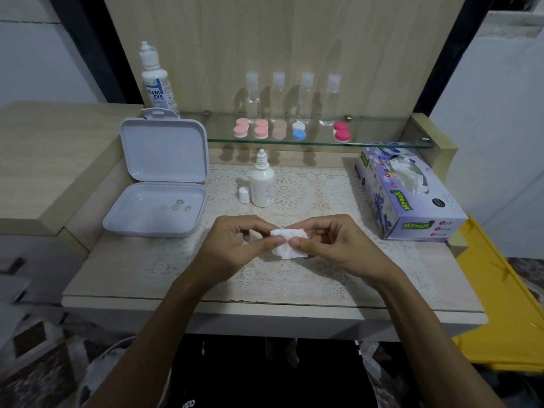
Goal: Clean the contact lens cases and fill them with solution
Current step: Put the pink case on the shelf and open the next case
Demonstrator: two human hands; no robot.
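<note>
On the glass shelf (382, 144) I count five contact lens cases in a row: a pink pair (242, 128) at the left, a second pink pair (261, 128) just beside it, a pale peach one (279, 129), a white-and-blue one (299, 131), and a deep pink one (341, 131) set apart at the right. Behind them stand four clear travel bottles (277, 97) against the wooden back panel, and one tall solution bottle (156, 81) stands at the shelf's left end. On the surface (117, 269), which is covered by a lace mat (294, 187), stand one small white dropper bottle (262, 181) with its cap (244, 195) off and upright just beside it, one open white plastic box (159, 184) holding a few small rings in its tray, and one tissue box (412, 195) to my right. Both my grips are narrow and meet over the mat in front of the dropper bottle: my left hand (235, 245) and my right hand (332, 242) each pinch one crumpled white tissue (290, 242) between thumb and fingers. Something small and pale shows inside my left grip, but I cannot tell what it is. The five cases on the shelf lie well apart from my grips, beyond the dropper bottle.
</note>
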